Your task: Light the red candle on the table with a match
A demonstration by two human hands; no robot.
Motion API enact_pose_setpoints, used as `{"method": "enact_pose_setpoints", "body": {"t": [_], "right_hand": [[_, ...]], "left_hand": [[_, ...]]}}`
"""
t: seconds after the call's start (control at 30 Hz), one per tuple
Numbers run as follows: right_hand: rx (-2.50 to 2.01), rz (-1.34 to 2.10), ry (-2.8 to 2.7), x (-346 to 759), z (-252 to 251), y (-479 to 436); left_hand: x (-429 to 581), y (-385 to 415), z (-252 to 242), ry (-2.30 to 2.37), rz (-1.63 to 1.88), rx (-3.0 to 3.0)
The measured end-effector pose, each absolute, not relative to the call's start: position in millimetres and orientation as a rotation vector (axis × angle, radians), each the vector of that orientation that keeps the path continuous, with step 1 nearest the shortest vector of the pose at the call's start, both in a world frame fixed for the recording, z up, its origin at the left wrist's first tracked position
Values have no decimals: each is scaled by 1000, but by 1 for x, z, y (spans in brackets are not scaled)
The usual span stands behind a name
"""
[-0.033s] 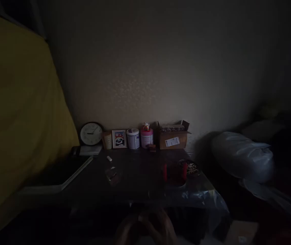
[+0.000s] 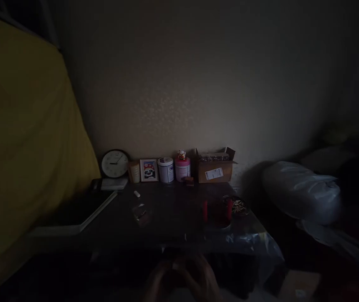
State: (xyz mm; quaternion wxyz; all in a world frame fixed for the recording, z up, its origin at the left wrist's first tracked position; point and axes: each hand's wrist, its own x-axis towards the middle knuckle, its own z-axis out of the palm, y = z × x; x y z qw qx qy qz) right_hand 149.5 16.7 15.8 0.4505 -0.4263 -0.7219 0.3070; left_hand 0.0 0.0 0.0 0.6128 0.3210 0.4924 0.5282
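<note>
My left hand (image 2: pixel 157 279) and my right hand (image 2: pixel 201 277) are close together at the bottom of the head view, just before the table's front edge. Their fingers look curled, thumbs towards each other. Darkness hides what lies between them; a small pale spot shows near the left fingertips. On the table (image 2: pixel 173 226) beyond lies a small clear plastic packet (image 2: pixel 141 213), with a small white object (image 2: pixel 136 193) behind it. To the right stand two upright red shapes (image 2: pixel 205 211) on a dark base, beside a round dish (image 2: pixel 238 206) of thin pale sticks.
Along the wall stand a round clock (image 2: pixel 114 163), a paper cup (image 2: pixel 134 172), a framed panda picture (image 2: pixel 149 170), two tubs (image 2: pixel 166 171) and an open cardboard box (image 2: pixel 214 173). A yellow cloth (image 2: pixel 25 126) hangs left. A stuffed plastic bag (image 2: pixel 302 191) lies right.
The whole view has shifted slightly, so things appear a little further right. My hands keep nearly the same pose.
</note>
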Motion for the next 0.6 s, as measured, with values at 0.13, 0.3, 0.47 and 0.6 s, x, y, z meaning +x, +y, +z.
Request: {"method": "enact_pose_setpoints", "body": {"t": [0.13,0.3,0.47,0.6], "right_hand": [[-1051,750,-1830,148,13,16],[-1015,736,-1828,148,9,17],[-970,702,-1880,149,8,17],[-946,696,-1908,150,6,17]], "left_hand": [[-6,-1,-7,908,1199,658],[1,12,-16,674,1152,480],[2,16,-18,641,1133,412],[3,18,-20,628,1127,415]]}}
